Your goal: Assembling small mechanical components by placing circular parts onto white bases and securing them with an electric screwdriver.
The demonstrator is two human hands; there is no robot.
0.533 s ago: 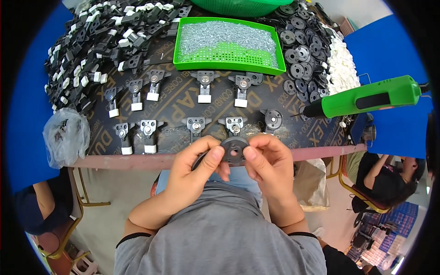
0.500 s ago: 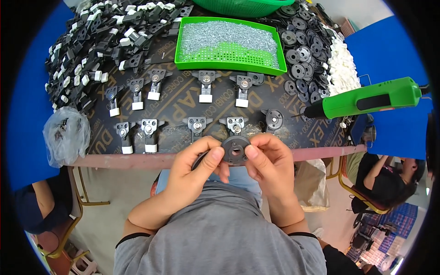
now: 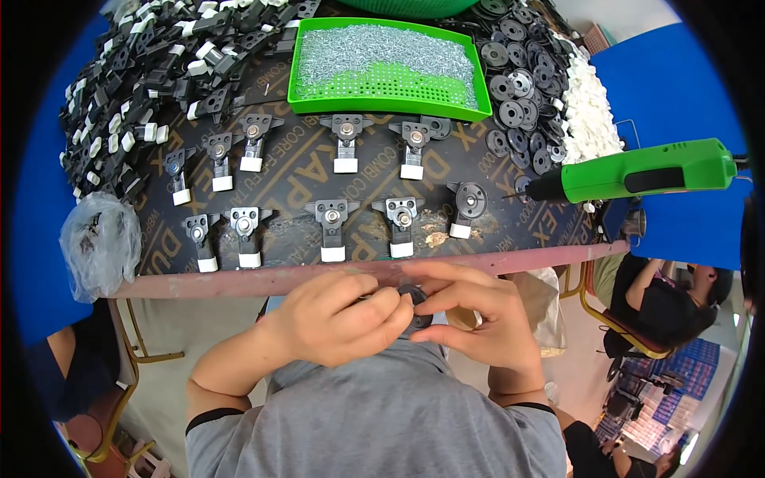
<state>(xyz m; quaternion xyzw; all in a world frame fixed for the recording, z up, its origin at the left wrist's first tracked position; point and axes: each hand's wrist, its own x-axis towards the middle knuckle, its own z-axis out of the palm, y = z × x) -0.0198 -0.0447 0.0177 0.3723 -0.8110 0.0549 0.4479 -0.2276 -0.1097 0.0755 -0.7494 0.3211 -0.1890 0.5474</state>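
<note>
One green tray [image 3: 390,107] is holding a heap of silvery screws [image 3: 382,49], thick at the back, perforated floor showing at the front. Behind it a green basket [image 3: 410,7] is poking in at the top; I'm not seeing its contents. At left a clear bag [image 3: 96,267] is holding small dark bits, too blurred to name. Below the table edge [image 3: 215,284], right side, a pale sack [image 3: 546,319] is showing; contents unclear.

Hands: a black disc [image 3: 421,320] is sitting between them, over my lap, just off the near edge. My right hand [image 3: 482,315] is half open, thumb and fingers spread around the disc, gripping its right side. My left hand [image 3: 343,320] is sitting curled, nearly fisted, fingertips touching the disc; I can't tell whether it's pinching anything.

Ten brackets [image 3: 331,231] are lying in two rows ahead. Loose discs [image 3: 518,84] are lying heaped right of the tray, white parts [image 3: 590,107] just beyond. A green driver [image 3: 645,171] is pointing its bit left.
</note>
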